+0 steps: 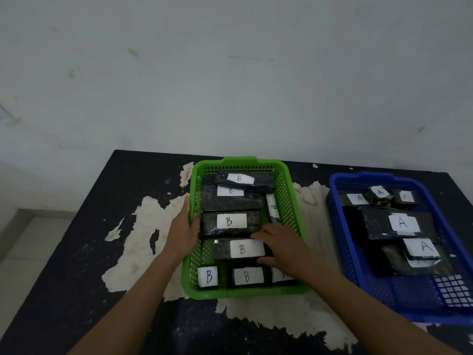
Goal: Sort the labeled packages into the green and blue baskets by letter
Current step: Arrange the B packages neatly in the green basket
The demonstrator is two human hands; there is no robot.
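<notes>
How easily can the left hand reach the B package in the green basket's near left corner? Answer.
Probably yes. The left hand grips the green basket's left rim beyond that corner B package, which lies uncovered; the right hand holds the middle B package.

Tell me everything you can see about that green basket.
The green basket is a rectangular plastic crate with lattice walls and a solid rim, standing flat on the dark, peeling table, left of the blue basket. It holds black wrapped packages labelled B. The left hand grips its left rim; the right hand grips a package inside.
</notes>
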